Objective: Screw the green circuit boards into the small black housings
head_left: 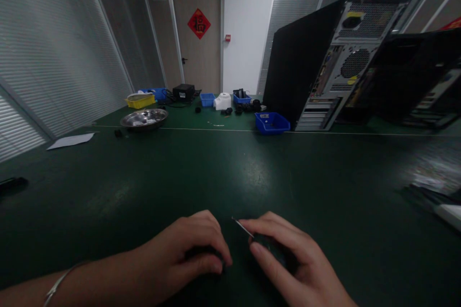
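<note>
At the bottom of the head view, my left hand (194,252) is closed with its fingers curled over the green table (180,172). A small dark piece shows at its fingertips, mostly hidden, and I cannot make out what it is. My right hand (295,259) grips a screwdriver (243,227) between thumb and fingers. Its thin metal shaft points up and left, towards my left hand, and the dark handle lies mostly inside the palm. A narrow gap separates the shaft's tip from the left fingers.
A black computer case (306,57) stands at the back right, with a blue bin (272,123) beside it. Farther left are a metal bowl (144,120), a yellow basket (140,101) and a white plastic part (222,101). White paper (71,140) lies near the left edge.
</note>
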The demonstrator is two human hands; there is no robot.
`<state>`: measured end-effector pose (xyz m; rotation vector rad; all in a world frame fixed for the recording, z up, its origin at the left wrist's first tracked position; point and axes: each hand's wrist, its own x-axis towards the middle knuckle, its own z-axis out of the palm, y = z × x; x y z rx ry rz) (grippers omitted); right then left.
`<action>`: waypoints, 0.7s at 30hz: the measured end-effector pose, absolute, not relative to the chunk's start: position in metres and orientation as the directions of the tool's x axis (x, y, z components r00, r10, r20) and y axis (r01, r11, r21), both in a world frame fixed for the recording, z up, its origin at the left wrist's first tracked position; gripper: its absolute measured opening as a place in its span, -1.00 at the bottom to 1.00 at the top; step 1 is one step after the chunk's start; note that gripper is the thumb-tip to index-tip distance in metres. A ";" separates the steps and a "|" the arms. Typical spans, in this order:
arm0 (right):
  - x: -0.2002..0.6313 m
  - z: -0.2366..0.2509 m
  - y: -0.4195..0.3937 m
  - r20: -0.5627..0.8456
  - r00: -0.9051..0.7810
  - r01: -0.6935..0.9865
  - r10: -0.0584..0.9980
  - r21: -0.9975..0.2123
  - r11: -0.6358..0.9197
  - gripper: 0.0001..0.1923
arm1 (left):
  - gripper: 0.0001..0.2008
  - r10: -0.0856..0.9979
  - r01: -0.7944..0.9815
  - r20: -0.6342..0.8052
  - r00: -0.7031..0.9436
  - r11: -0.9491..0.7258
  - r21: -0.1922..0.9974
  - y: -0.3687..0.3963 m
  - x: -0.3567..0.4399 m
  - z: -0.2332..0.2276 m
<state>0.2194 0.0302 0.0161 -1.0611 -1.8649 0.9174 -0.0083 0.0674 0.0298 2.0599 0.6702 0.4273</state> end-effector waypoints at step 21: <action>0.218 0.016 0.031 0.222 -0.498 0.345 0.838 -0.836 0.427 -0.67 | -0.73 0.607 0.465 -0.012 0.795 -0.597 0.654 0.056 -0.003 0.050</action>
